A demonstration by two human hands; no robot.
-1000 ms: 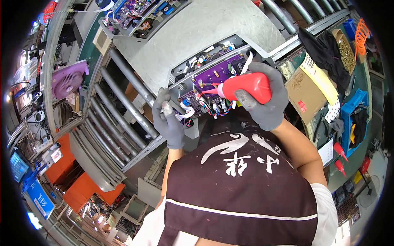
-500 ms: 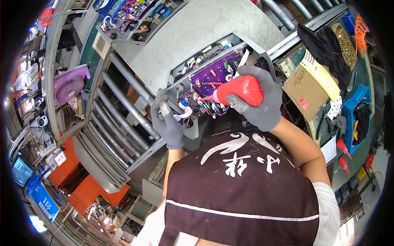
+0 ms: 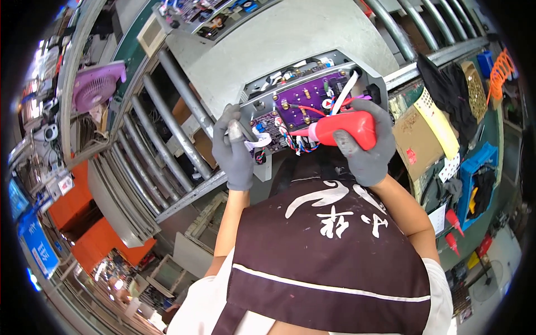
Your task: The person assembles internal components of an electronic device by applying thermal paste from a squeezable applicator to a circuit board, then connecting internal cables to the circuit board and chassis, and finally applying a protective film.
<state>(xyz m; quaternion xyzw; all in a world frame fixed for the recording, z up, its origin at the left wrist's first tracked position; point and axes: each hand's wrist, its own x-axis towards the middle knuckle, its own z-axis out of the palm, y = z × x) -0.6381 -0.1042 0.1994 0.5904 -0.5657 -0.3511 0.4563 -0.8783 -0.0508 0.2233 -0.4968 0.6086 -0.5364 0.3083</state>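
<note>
My right hand (image 3: 375, 151), in a grey glove, is closed around a red squeeze bottle (image 3: 349, 129). The bottle lies nearly level, its thin nozzle pointing left at the wires and connectors of a circuit board. That dark board (image 3: 268, 124) and a purple circuit board (image 3: 315, 95) sit in an open grey metal chassis (image 3: 263, 170). My gloved left hand (image 3: 231, 148) grips the chassis at its left end, fingers curled at the edge. A white ribbon cable (image 3: 259, 140) lies beside that hand. The nozzle's very tip is hard to make out among the wires.
The chassis rests on a grey metal plate (image 3: 245, 42), with steel rollers (image 3: 173, 128) to the left. Another unit with boards (image 3: 206, 17) stands at the far left. On the right bench are cardboard (image 3: 416, 131), a yellow perforated strip (image 3: 438, 123) and a blue bin (image 3: 480, 181).
The whole view has shifted and turned slightly. The red bottle now lies more level in my right hand, its nozzle still at the wires. My left hand stays at the chassis end.
</note>
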